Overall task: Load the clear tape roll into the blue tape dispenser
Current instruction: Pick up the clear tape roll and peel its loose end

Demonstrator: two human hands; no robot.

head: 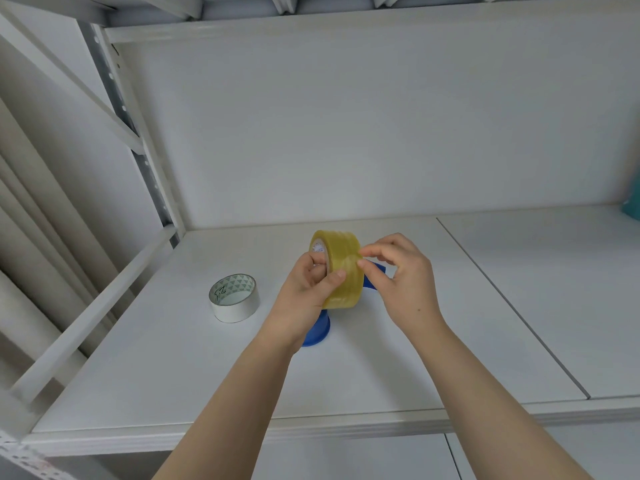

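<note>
Two bare hands are up over a white shelf (pixel 381 358). The left hand (pixel 308 289) holds the clear tape roll (pixel 341 268), which looks a bit yellow. Its fingers go into the hole in the middle, and its thumb presses on the outside of the roll. The roll stands on its edge in the air, above the shelf. The right hand (pixel 401 275) touches the outer side of the roll with the tips of its thumb and first finger, pinched close together on the tape. Its other fingers are curled and loose. The blue tape dispenser (pixel 317 332) sits on the shelf right under and behind the hands, so most of it is hidden. Only blue bits show below the left wrist and beside the right hand. A white tape roll (pixel 234 298) lies flat on the shelf to the left, apart from the hands.
</note>
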